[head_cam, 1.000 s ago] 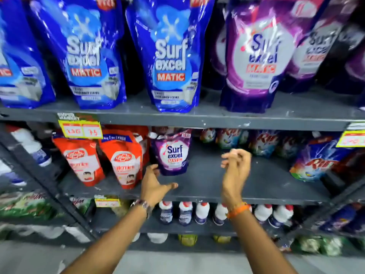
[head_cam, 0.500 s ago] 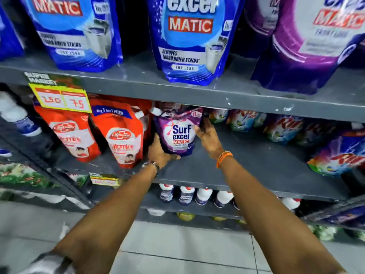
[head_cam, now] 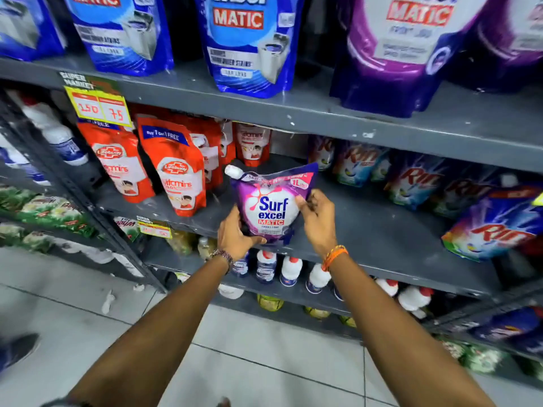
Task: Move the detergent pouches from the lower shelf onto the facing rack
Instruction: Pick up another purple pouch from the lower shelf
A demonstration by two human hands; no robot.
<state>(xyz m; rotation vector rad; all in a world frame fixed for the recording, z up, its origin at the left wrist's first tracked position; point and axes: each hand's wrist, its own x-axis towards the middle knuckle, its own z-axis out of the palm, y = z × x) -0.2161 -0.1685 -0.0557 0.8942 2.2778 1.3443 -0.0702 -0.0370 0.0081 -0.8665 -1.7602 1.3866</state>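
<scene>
A small purple Surf excel Matic pouch [head_cam: 271, 201] with a white cap stands upright at the front edge of the grey lower shelf [head_cam: 367, 227]. My left hand [head_cam: 236, 235] grips its lower left corner from below. My right hand [head_cam: 317, 218] holds its right side, fingers wrapped over the edge. The pouch's bottom is partly hidden by my left hand, so I cannot tell whether it still rests on the shelf.
Red Lifebuoy pouches [head_cam: 179, 168] stand left of it, Rin pouches [head_cam: 496, 224] to the right. Large blue [head_cam: 249, 42] and purple [head_cam: 396, 48] pouches fill the shelf above. White bottles [head_cam: 291, 270] line the shelf below. A yellow price tag [head_cam: 98, 108] hangs at upper left. Tiled floor lies beneath.
Both hands reached in from open air and closed on the purple pouch, then drew it forward from the back of the shelf to the front edge. The camera came closer.
</scene>
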